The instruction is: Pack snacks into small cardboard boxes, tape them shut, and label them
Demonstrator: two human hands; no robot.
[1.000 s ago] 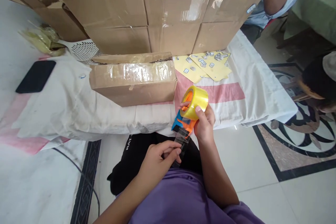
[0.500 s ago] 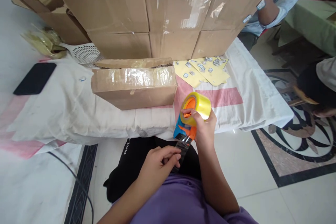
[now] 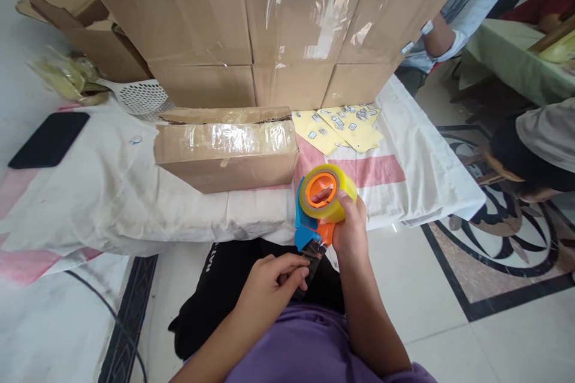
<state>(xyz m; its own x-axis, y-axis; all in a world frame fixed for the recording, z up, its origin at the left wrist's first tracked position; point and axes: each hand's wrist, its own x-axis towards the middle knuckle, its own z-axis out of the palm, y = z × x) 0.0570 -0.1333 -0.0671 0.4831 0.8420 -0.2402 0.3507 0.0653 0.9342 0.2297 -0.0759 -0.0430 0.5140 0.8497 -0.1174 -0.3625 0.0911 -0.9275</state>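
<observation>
My right hand (image 3: pixel 349 228) grips a tape dispenser (image 3: pixel 317 210) with a yellowish clear roll on an orange core and a blue and orange body. My left hand (image 3: pixel 269 285) sits just below it, its fingers pinched on the loose end of the clear tape (image 3: pixel 309 258) at the dispenser's mouth. Both hands hover over my lap, just in front of a white cloth (image 3: pixel 112 191). On the cloth, to the upper left of the dispenser, lies a small taped cardboard box (image 3: pixel 224 146).
A wall of large taped cartons (image 3: pixel 269 18) stands behind the small box. Yellow sticker sheets (image 3: pixel 339 125) lie on the cloth at right. At far left are a black phone (image 3: pixel 47 139) and a white perforated scoop (image 3: pixel 137 96). Another person's arm (image 3: pixel 442 33) shows at upper right.
The dispenser has tilted so the roll's orange core faces me, and it has come closer to my left hand. The stretch of tape between the two hands is shorter.
</observation>
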